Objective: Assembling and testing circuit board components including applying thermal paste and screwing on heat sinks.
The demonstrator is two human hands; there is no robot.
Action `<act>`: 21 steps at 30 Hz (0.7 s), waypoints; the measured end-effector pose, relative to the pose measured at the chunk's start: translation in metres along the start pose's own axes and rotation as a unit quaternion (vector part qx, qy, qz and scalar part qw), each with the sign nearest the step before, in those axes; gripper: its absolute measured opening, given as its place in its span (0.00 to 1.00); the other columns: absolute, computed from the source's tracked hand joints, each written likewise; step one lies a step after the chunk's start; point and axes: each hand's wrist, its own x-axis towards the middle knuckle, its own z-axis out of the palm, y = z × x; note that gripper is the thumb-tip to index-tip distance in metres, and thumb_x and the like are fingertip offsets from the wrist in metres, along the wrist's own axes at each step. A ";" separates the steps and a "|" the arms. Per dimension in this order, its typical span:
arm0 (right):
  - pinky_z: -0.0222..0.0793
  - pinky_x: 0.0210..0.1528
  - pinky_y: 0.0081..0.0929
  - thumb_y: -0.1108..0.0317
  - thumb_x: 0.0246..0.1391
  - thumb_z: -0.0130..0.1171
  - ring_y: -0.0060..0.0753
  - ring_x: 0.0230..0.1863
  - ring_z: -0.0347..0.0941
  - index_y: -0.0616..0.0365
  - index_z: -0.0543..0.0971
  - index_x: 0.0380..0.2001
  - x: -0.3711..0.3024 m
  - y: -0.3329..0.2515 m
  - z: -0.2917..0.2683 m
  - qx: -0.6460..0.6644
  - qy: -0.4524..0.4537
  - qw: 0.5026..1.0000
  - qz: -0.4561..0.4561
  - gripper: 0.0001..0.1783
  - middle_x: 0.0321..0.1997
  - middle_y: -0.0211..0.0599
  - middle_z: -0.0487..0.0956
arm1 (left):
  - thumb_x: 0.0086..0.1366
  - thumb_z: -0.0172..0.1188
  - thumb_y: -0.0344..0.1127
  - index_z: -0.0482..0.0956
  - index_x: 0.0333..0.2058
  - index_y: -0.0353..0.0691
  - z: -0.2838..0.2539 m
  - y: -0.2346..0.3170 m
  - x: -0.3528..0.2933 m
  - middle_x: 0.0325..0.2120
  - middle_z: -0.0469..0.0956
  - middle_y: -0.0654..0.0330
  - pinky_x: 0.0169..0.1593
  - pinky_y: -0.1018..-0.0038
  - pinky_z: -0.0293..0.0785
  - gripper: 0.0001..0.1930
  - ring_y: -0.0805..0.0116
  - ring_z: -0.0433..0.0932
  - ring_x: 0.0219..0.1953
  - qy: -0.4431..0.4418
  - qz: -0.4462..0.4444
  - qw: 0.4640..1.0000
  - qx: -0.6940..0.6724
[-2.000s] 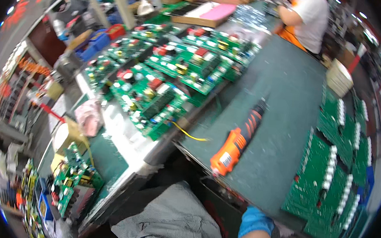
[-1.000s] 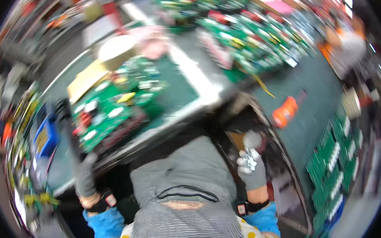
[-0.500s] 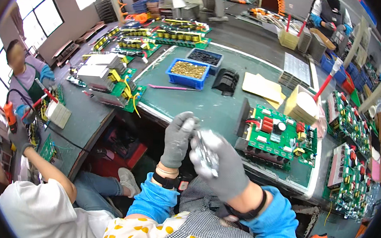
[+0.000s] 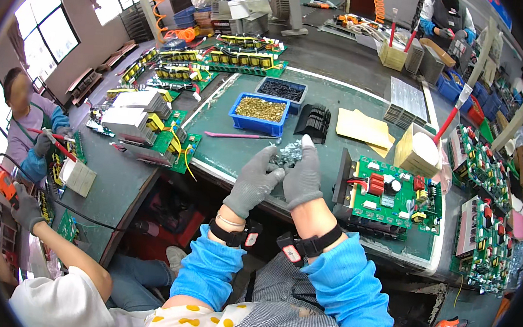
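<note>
Together | left hand (image 4: 254,182) + right hand (image 4: 303,178) | extended forward, shiny pieces (image 4: 288,154) between

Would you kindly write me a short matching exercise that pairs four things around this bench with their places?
Things
1. Small shiny parts
2. Brass-coloured pieces
3. Pink-purple stick
4. Yellow sheets

Places
A. Lying on the near side of the blue bin
B. Flat, to the right of the black ribbed parts
C. At the fingers, between the left hand and right hand
D. Heaped inside the blue bin

Pairs: 1-C, 2-D, 3-A, 4-B
</note>
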 end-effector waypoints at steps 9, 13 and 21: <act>0.65 0.57 0.25 0.72 0.62 0.48 0.32 0.55 0.71 0.67 0.69 0.56 -0.087 -0.052 -0.013 -0.445 -0.219 0.837 -0.230 0.20 0.53 0.42 0.75 | 0.55 0.61 0.34 0.75 0.47 0.40 0.025 -0.011 0.031 0.44 0.75 0.48 0.49 0.59 0.73 0.19 0.48 0.75 0.48 0.055 0.244 0.947 0.202; 0.70 0.53 0.31 0.74 0.57 0.54 0.36 0.51 0.75 0.65 0.72 0.50 -0.159 -0.125 -0.008 -0.446 -0.346 0.805 -0.183 0.17 0.49 0.46 0.76 | 0.57 0.59 0.38 0.80 0.37 0.44 0.014 -0.001 0.043 0.38 0.77 0.52 0.44 0.58 0.73 0.11 0.48 0.77 0.42 0.043 0.145 0.930 0.334; 0.72 0.45 0.37 0.73 0.50 0.58 0.50 0.40 0.77 0.64 0.78 0.37 -0.265 -0.282 -0.120 -0.740 0.153 0.439 -0.487 0.10 0.39 0.49 0.79 | 0.58 0.58 0.35 0.78 0.36 0.36 0.003 0.010 0.051 0.31 0.78 0.47 0.41 0.62 0.71 0.10 0.48 0.77 0.36 -0.006 0.156 0.954 0.255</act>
